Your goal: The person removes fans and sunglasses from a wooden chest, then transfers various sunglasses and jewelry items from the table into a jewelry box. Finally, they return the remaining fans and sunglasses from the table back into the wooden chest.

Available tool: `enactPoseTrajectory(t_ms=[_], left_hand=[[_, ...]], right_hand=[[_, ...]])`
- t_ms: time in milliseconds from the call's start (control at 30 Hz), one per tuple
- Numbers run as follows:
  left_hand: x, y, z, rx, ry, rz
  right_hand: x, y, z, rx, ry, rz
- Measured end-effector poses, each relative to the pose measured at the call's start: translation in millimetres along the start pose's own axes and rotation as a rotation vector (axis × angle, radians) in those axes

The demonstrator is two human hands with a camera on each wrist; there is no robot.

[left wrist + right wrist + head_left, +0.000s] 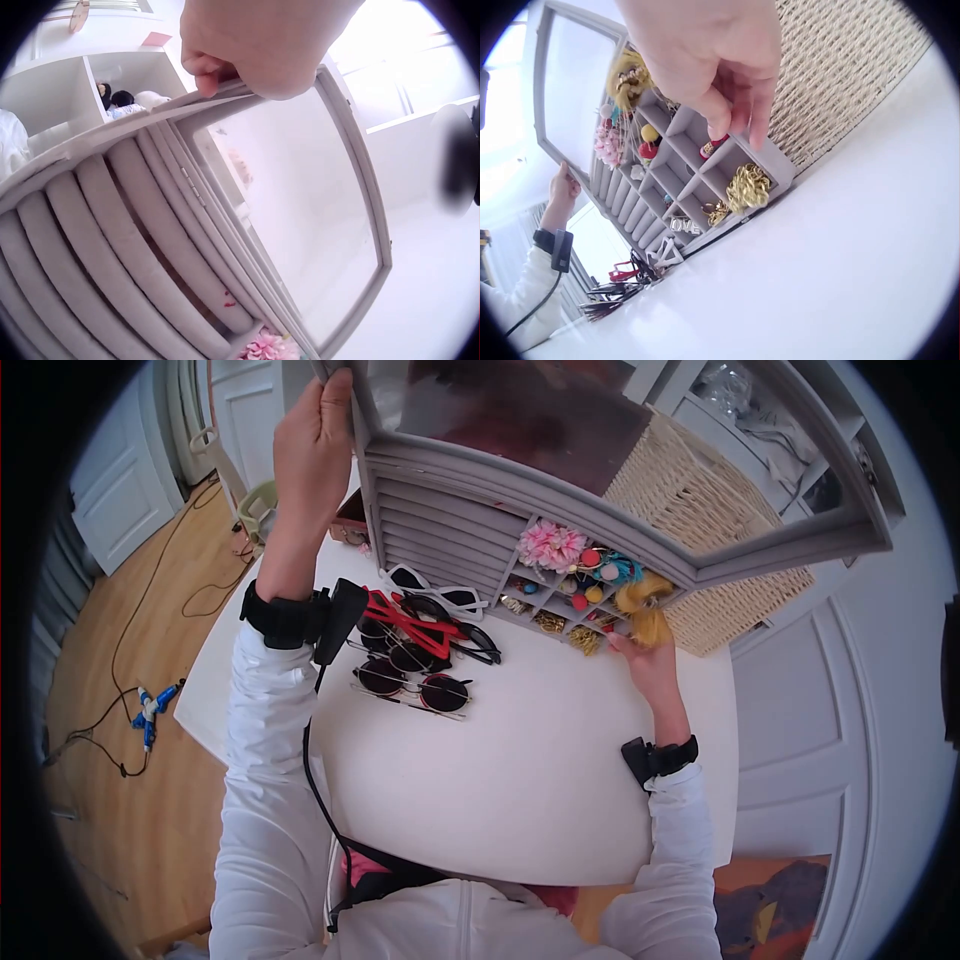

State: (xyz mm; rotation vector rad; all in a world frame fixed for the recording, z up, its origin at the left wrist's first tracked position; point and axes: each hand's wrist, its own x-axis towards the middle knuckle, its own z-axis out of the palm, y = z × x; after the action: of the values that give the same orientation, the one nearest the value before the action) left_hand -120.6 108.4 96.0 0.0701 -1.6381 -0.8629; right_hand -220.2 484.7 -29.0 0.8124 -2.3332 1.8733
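Note:
A grey velvet jewelry box [445,525] stands tilted at the back of the white table, its clear-windowed lid [870,540] raised. My left hand [315,450] grips its upper left edge, near the lid's hinge side. On the right, my right hand [712,67] grips the box's side wall, thumb inside a small compartment beside a red piece [718,141] and fingers over the rim. Nearby compartments hold gold chains [748,187], a pink flower [552,545] and pompom pieces. A mustard tassel [650,625] hangs close over my right hand. Padded rolls [142,247] fill the left part.
Several pairs of glasses lie before the box, including red frames [405,622], white ones [440,590] and round sunglasses [440,692]. A wicker basket [690,480] stands right behind the box. A black cable [310,760] hangs from my left wrist camera.

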Motion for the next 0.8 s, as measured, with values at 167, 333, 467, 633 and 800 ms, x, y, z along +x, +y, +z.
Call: enactPoseTrajectory(t_ms=[167, 333, 467, 633, 800], left_hand=[[9, 2, -11, 0.12, 0.042, 0.099], [16, 3, -27, 0.201, 0.045, 0.055], [19, -2, -35, 0.155, 0.063, 0.054], [24, -8, -48, 0.17, 0.026, 0.008], [22, 0, -49, 0.224, 0.014, -0.071]], right_hand=[[5, 10, 2, -0.436, -0.013, -0.434], [0, -8, 19, -0.243, -0.063, -0.076], [-1, -22, 23, -0.303, -0.113, -0.047], [-3, -32, 27, -0.266, -0.219, 0.06], [-5, -34, 28, -0.286, -0.232, 0.094]])
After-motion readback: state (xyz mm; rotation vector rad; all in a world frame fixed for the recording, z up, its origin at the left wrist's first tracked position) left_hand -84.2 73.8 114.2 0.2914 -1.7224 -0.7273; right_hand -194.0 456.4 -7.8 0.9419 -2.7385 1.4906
